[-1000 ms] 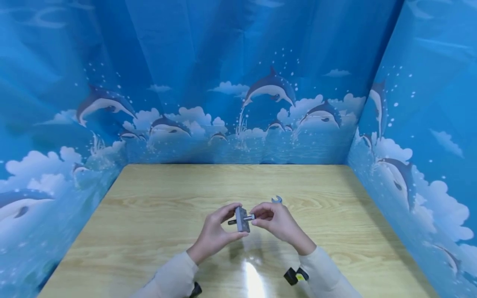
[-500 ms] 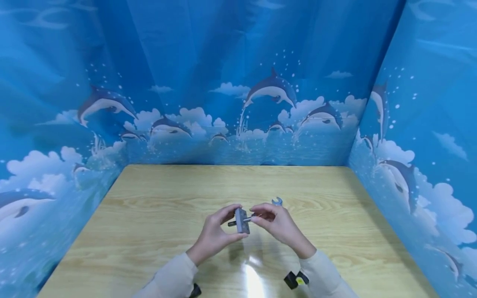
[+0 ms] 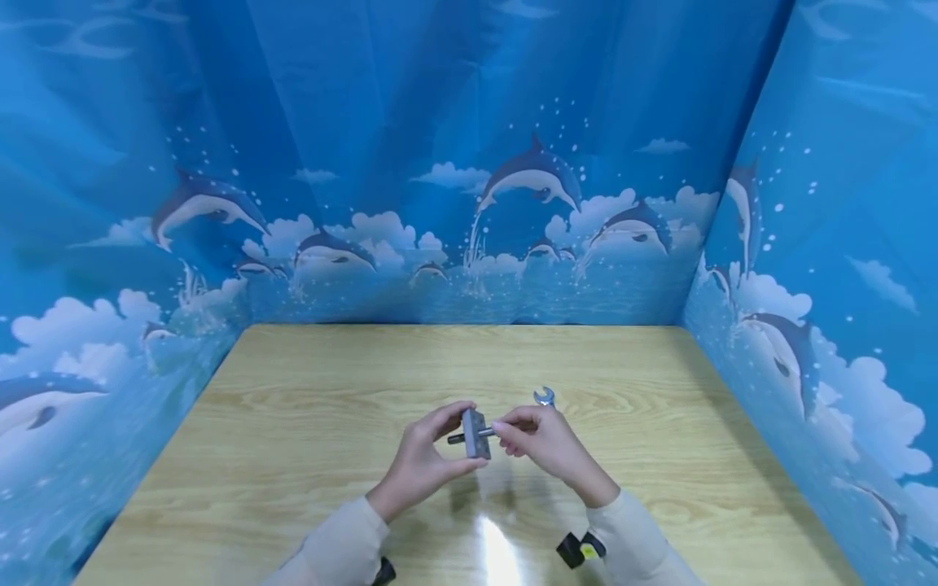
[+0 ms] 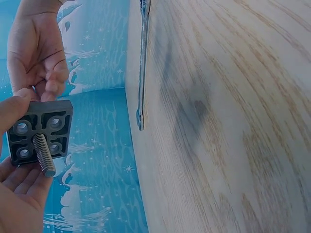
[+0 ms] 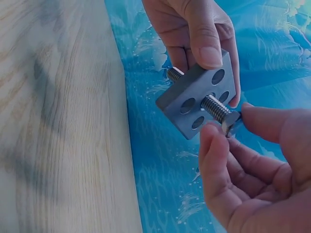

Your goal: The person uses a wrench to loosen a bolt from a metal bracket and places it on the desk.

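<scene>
My left hand [image 3: 421,456] grips a square grey plate [image 5: 187,97] by its opposite edges, thumb on one side and fingers on the other. Round holes sit near the plate's corners, and its other face [image 4: 34,141] is ribbed. A hex bolt [image 5: 218,111] runs through the middle hole, its threaded end [image 4: 44,158] sticking out beyond the ribbed face. With thumb and fingertips my right hand [image 3: 545,443] pinches the bolt's head [image 5: 232,122]. A stretch of thread shows between head and plate. Both hands hold the parts above the table.
An open-ended wrench [image 3: 545,396] lies on the wooden table [image 3: 330,382] just beyond my right hand; its long shank [image 4: 142,68] shows in the left wrist view. Blue dolphin-print curtains [image 3: 410,163] stand around the back and sides of the table.
My right hand's fingers have shifted around the bolt head, and more of the wrench shows behind that hand. My left hand and the plate have stayed almost still.
</scene>
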A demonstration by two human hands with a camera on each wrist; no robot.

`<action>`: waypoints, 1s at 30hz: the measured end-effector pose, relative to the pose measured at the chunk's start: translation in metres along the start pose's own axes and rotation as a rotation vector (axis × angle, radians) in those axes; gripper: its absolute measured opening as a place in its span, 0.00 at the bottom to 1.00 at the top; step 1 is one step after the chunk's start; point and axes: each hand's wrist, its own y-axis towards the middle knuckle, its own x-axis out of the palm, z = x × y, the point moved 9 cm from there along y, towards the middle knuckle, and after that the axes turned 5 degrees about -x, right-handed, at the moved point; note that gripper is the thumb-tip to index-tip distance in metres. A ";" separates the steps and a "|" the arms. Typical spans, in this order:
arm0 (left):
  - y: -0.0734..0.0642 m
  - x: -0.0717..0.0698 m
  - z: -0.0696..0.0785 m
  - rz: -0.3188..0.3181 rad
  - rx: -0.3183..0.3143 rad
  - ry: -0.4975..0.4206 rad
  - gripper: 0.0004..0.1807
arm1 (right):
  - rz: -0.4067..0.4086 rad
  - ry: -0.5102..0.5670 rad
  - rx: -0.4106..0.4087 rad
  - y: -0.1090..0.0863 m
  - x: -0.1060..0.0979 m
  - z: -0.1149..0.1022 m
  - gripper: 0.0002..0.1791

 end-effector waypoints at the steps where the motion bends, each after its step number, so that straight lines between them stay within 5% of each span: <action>1: 0.000 0.000 0.000 0.000 0.001 -0.001 0.41 | 0.002 -0.005 -0.013 0.000 -0.001 -0.001 0.15; 7: 0.001 0.001 -0.002 -0.012 -0.005 0.002 0.41 | -0.012 -0.031 -0.130 -0.001 -0.003 -0.011 0.12; 13: 0.001 0.002 -0.002 -0.018 -0.022 0.006 0.41 | -0.024 -0.008 -0.152 -0.002 -0.003 -0.012 0.13; 22: 0.000 0.002 -0.002 -0.008 -0.021 0.011 0.41 | -0.063 0.022 -0.010 -0.002 0.001 0.003 0.23; 30: 0.001 0.004 -0.003 -0.021 -0.029 0.003 0.41 | -0.066 0.007 0.031 -0.002 0.002 0.008 0.21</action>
